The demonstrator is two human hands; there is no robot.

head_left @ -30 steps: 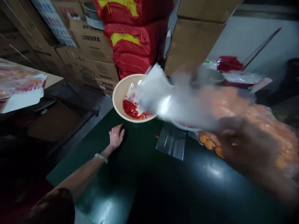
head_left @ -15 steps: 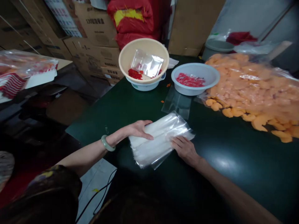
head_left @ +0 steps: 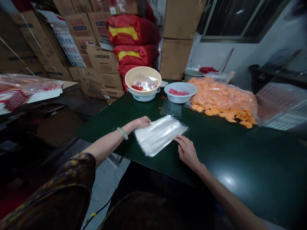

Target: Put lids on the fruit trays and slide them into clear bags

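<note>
Now, a limp, slippery stack of clear plastic bags (head_left: 159,135) lies near the tabletop's near edge, light and best taken along its long sides. The open left hand (head_left: 142,122) touches its corner; the open right hand (head_left: 187,151) rests just beside it on the dark green tabletop (head_left: 240,159). Toward the far edge sit a tan bowl (head_left: 128,76), a blue bowl (head_left: 179,99) and a bag of orange pieces (head_left: 223,95), before cardboard cartons (head_left: 105,59).

The red pieces (head_left: 136,88) in the cream bowl (head_left: 143,72) are partly hidden by a clear plastic bag (head_left: 145,82), those in the pale blue bowl (head_left: 180,98) are too small to be told apart, and the patterned sleeve (head_left: 50,188) and right forearm (head_left: 227,198) are cut off by the bottom edge.
</note>
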